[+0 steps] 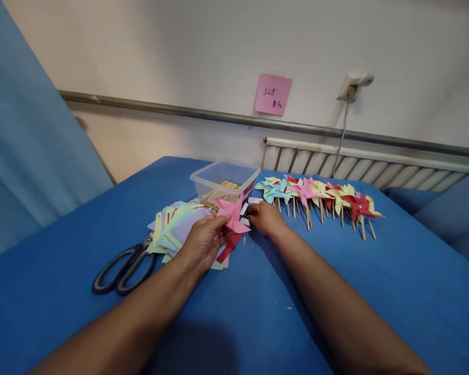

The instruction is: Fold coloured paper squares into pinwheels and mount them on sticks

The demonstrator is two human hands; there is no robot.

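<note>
My left hand pinches a pink paper pinwheel at its middle, with the blades fanned out. Just right of it, my right hand reaches down with bent fingers at a small white box; its fingertips are partly hidden, and I cannot make out what they hold. Behind the left hand lies a loose pile of coloured paper squares. A red paper piece shows below the pinwheel. Beyond both hands stands a clear plastic tub with thin wooden sticks in it.
Finished pinwheels on sticks lie in a row at the right back of the blue-covered table. Large dark-handled scissors rest at the left. A radiator and a metal rail run along the wall; a blue curtain hangs left.
</note>
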